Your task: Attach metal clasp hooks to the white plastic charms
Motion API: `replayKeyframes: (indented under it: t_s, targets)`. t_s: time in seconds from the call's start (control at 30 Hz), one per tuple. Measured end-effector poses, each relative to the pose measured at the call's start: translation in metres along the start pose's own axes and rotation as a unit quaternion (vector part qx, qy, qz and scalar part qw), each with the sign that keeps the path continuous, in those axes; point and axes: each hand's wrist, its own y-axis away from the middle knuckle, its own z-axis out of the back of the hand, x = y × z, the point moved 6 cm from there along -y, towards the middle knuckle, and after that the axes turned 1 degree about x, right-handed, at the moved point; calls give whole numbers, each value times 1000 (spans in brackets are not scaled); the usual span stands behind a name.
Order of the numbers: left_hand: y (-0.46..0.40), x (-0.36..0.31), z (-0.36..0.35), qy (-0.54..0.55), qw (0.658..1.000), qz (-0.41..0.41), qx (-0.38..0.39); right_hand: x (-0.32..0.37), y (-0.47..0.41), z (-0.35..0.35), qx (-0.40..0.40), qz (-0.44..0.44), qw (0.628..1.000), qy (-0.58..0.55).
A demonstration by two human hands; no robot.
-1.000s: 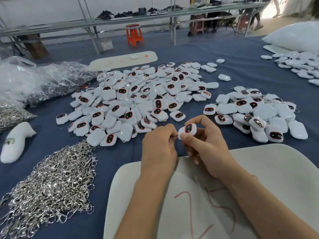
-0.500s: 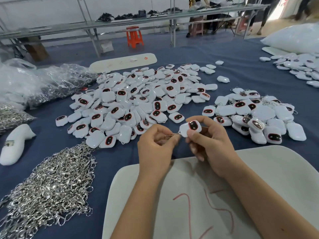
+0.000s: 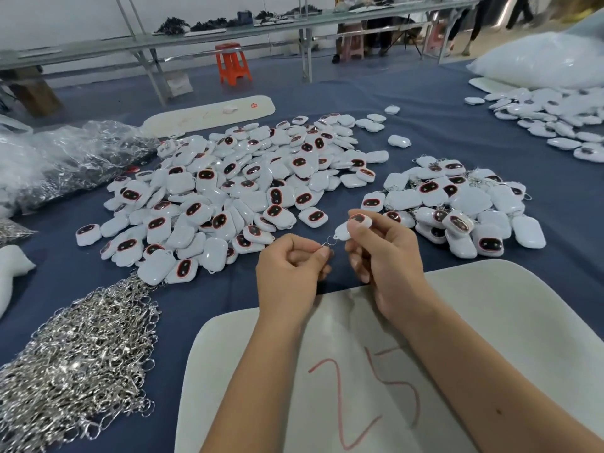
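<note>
Nearest the person, a white board (image 3: 490,322) marked with red numerals lies on the table (image 3: 457,132). A dropped part would likely land here or on the blue cloth beside it.

Above the board's far edge, the left hand (image 3: 291,273) pinches a metal clasp hook (image 3: 328,240) between thumb and forefinger. The right hand (image 3: 385,256) pinches a white charm (image 3: 354,225) at its fingertips. The hook's ring sits at the charm's lower corner; whether it is fully threaded through the charm's loop cannot be told.

Risks, as judged:
- The ring is small and smooth; a loose grip could let it slip free.
- An unclosed ring could fall off later.

To the left lies the heap of loose hooks (image 3: 75,364), which may tangle when one is drawn out. Farther off, the pile of bare charms (image 3: 228,191) lies near the pile of charms with hooks (image 3: 457,204); a careless toss could mix them.
</note>
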Motion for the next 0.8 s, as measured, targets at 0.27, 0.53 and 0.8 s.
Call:
replayKeyframes:
  t_s: [0.27, 0.53, 0.8]
  targets:
    - [-24, -33, -61, 9, 999, -50, 20, 35, -8, 41, -160, 139, 977, 18]
    - [-19, -12, -46, -116, 993, -26, 17, 40, 3, 30, -182, 218, 893, 350]
    - [-16, -20, 17, -261, 963, -57, -39, 2, -16, -69, 81, 185, 711, 673]
